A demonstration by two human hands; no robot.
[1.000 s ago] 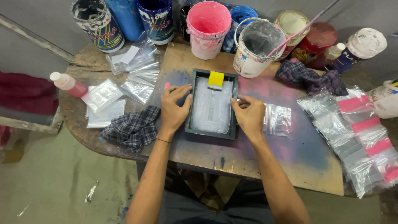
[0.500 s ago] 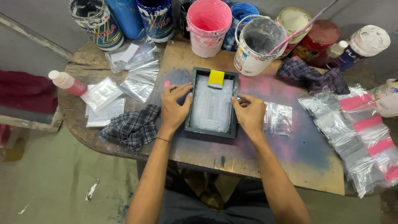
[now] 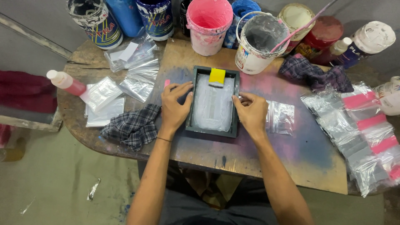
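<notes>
The left hand (image 3: 174, 107) lies flat with fingers spread on the left edge of the dark frame (image 3: 213, 131), fingertips reaching onto its pale screen. The right hand (image 3: 251, 111) presses on the frame's right edge with fingers curled loosely; whether it pinches anything there I cannot tell. The frame sits between the two hands on the table (image 3: 258, 156), a rectangular dark rim around a whitish, streaky mesh. A yellow squeegee (image 3: 217, 76) rests at the frame's far end.

Just left of the frame lies a crumpled checked cloth (image 3: 131, 126); beyond it, clear plastic bags (image 3: 137, 85) and a red bottle (image 3: 66, 82) with a white cap. Just right of the frame is one small clear bag (image 3: 280, 117), and farther right a fanned row of bags with pink strips (image 3: 362, 133), cut off by the picture's edge. Behind the frame stand a pink bucket (image 3: 208, 25) and a white bucket (image 3: 256, 43), both paint-smeared. The table is worn wood stained blue and pink.
</notes>
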